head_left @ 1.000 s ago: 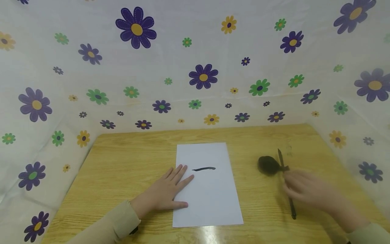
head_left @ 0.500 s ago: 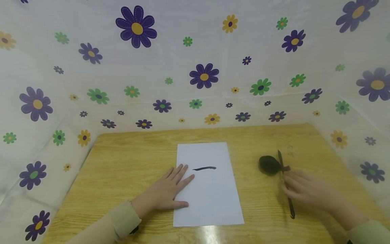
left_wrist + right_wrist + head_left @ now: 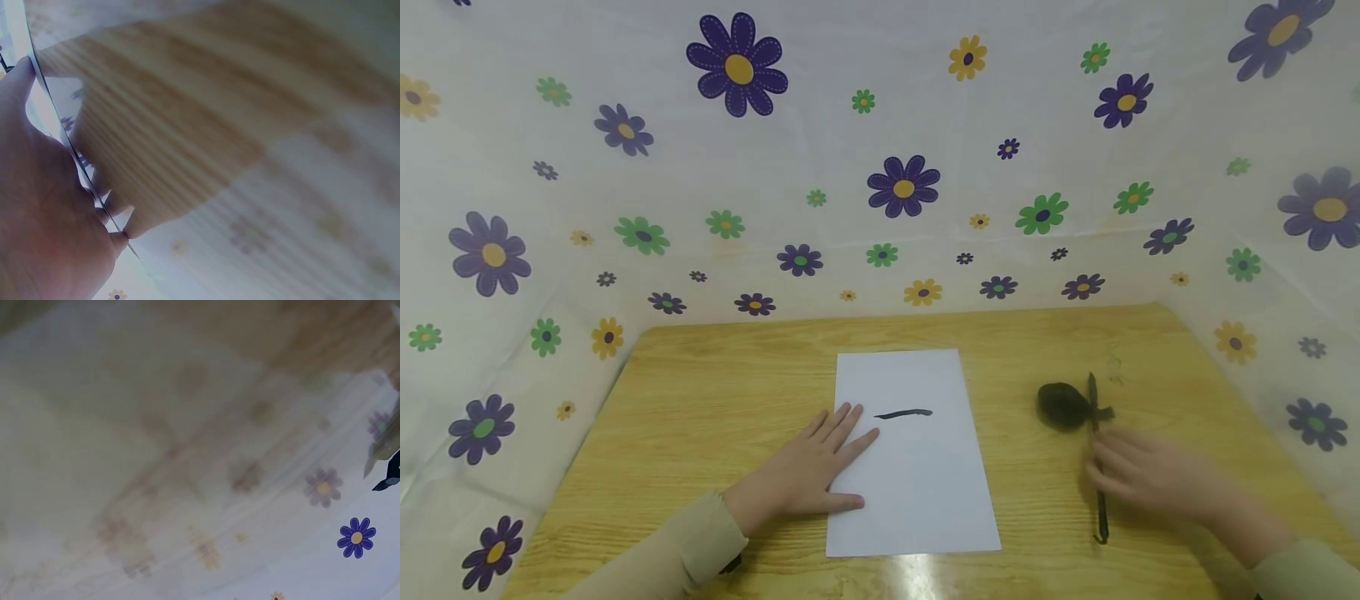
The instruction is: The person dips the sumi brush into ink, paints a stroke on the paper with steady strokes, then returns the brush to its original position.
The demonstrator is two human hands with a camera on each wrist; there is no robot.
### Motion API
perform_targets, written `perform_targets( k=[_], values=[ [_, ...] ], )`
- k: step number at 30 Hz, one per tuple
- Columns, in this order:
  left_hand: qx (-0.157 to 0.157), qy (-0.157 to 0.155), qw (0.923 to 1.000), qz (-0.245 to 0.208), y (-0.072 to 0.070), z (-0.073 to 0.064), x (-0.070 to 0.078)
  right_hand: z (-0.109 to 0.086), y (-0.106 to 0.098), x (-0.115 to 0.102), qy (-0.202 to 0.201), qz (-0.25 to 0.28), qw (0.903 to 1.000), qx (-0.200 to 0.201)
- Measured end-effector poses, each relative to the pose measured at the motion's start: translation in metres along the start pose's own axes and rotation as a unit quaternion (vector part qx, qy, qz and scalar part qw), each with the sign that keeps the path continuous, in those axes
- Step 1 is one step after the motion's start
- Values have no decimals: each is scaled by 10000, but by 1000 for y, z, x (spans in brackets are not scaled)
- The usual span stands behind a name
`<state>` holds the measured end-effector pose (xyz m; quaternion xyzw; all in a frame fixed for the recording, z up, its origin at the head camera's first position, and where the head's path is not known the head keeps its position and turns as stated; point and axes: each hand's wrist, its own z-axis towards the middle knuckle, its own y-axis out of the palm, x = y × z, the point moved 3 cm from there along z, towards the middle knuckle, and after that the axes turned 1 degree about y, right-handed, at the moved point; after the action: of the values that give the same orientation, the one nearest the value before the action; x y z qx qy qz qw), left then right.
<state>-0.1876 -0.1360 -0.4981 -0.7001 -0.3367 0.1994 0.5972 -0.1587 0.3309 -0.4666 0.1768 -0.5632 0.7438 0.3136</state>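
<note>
In the head view a sheet of white paper (image 3: 917, 483) lies on the table with one black brush stroke (image 3: 902, 413) across its upper half. My left hand (image 3: 808, 475), fingers spread, rests flat on the sheet's left edge; the left wrist view shows this hand (image 3: 50, 200) from the side. To the right, my right hand (image 3: 1157, 475) pinches a slim black brush (image 3: 1102, 512) at mid-shaft, fingertips partly covering it. The brush's pointed end (image 3: 1092, 387) points away from me, beside a black rounded thing (image 3: 1062, 406) with a short stub.
The wood-grain table (image 3: 715, 400) is bordered at the back and sides by a white flowered cloth (image 3: 820, 150). Faint grey smudges (image 3: 1115, 367) mark the tabletop beyond the brush. A dark pointed thing (image 3: 389, 475) shows at the right wrist view's edge.
The brush's near end has swung left, and its far tip has come slightly nearer. My right hand has shifted a little left and nearer with it. The left hand stays put.
</note>
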Motion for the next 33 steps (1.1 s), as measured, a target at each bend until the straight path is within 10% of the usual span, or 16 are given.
perform_targets(
  k=[33],
  values=[
    [-8,-3,10000,32,0,0,0,-2,3,-8,-56,263,9996,-130]
  ],
)
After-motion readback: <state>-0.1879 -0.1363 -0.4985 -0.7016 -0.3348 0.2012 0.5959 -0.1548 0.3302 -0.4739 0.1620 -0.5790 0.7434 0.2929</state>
